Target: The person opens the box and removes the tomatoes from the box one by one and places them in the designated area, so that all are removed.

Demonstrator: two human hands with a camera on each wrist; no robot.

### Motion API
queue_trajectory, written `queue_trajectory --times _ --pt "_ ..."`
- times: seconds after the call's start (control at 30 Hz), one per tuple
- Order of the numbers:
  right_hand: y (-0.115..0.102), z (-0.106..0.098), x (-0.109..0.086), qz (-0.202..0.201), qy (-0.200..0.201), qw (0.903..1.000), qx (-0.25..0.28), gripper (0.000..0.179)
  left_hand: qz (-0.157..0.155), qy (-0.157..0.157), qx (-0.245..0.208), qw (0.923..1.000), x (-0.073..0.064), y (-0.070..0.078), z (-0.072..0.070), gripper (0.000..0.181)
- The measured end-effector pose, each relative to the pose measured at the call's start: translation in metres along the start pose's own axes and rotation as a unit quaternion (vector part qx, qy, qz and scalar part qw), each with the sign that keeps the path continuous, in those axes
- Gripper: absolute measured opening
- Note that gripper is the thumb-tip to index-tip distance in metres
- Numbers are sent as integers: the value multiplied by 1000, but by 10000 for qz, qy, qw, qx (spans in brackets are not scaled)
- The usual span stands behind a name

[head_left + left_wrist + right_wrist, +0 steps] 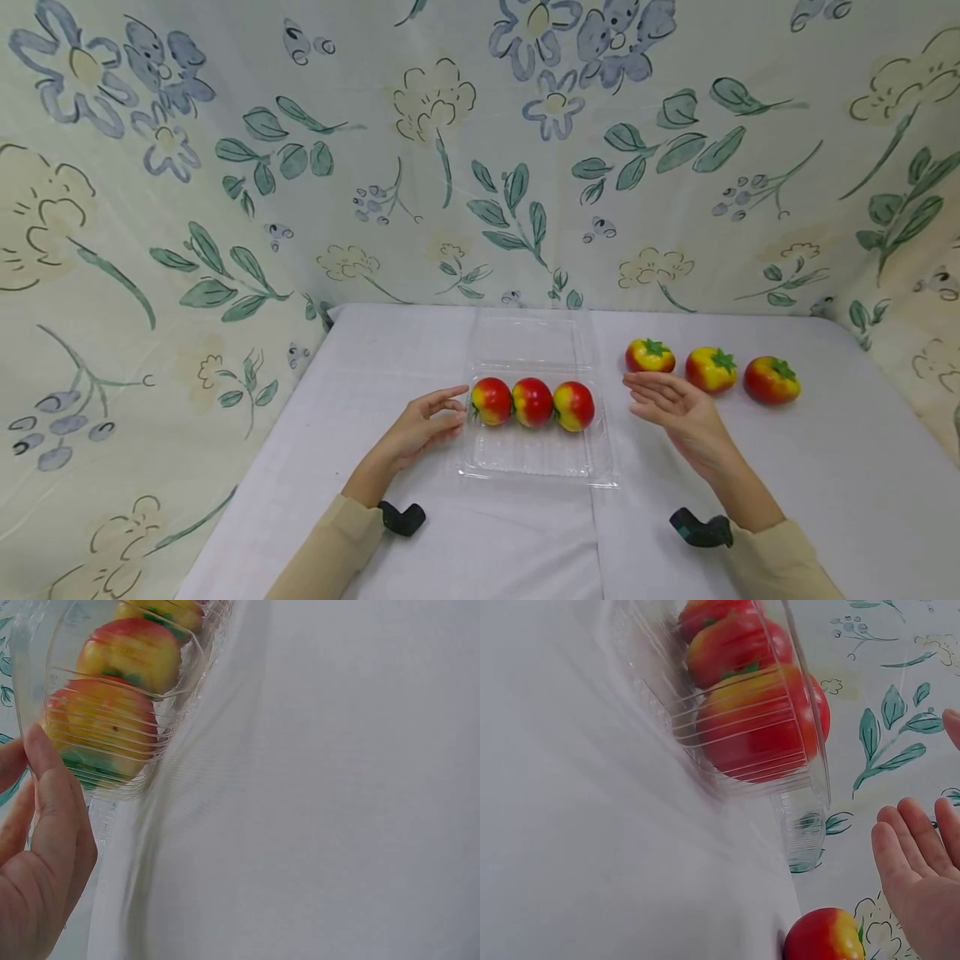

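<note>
A clear plastic clamshell box (pixel 536 454) lies on the table with its lid folded back. Inside, along its far side, sit three red-and-yellow tomato-like fruits, the left one (pixel 492 402), the middle one (pixel 532 402) and the right one (pixel 573 407). My left hand (pixel 422 429) is at the box's left edge, its fingers loosely bent; in the left wrist view the fingertips (pixel 41 746) meet or nearly meet the wall. To the right of the box my right hand (pixel 686 417) hovers apart from it, fingers extended, holding nothing.
Three more such fruits with green leafy tops stand in a row at the right: one (pixel 649 357), another (pixel 710 371) and a third (pixel 772 381). The transparent lid (pixel 532 337) lies toward the back. White cloth (pixel 390 350) covers the table; a floral curtain (pixel 450 225) hangs behind.
</note>
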State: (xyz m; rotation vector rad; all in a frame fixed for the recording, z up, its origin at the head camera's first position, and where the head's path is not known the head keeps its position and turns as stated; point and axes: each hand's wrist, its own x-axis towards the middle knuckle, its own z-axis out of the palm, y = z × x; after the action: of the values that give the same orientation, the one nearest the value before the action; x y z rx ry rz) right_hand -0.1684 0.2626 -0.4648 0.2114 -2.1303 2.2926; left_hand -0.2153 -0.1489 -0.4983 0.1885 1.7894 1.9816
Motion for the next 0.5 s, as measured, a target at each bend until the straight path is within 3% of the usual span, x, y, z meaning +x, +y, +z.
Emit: queue_trajectory --times 0.2,0.5 --pt "0 9 5 27 23 9983 -576 55 -30 8 -32 10000 0 2 1 54" --pt "-3 20 14 -25 -296 9930 -1142 61 -50 22 -42 10000 -2 4 2 54"
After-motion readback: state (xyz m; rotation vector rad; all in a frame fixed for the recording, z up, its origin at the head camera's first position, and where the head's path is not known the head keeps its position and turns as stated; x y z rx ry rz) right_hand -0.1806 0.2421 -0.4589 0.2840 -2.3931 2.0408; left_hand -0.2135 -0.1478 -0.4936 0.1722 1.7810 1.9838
